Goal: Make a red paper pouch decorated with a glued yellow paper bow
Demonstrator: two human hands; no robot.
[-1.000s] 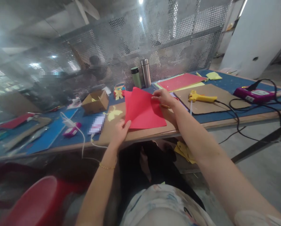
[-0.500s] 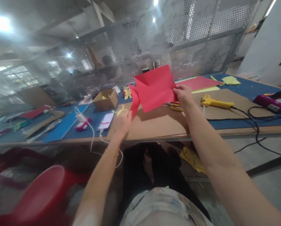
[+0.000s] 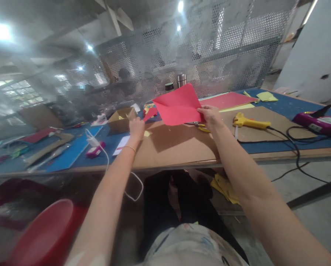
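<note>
A sheet of red paper hangs above the table, its right edge pinched in my right hand. My left hand is closed on a smaller strip of red paper, at the front of the cardboard box. A gap shows between the strip and the larger sheet. Under the sheet, a brown cardboard sheet covers the table, and yellow-handled pliers or scissors lie there partly hidden. A phone lies just left of my left wrist.
The cardboard box stands on the blue table. To the right are a yellow glue gun with a black cord, a purple device and a red sheet. A steel flask stands behind; a red stool is lower left.
My left hand has moved left and away with the red strip, which now sits apart from the larger sheet. My right hand with the sheet has shifted slightly left.
</note>
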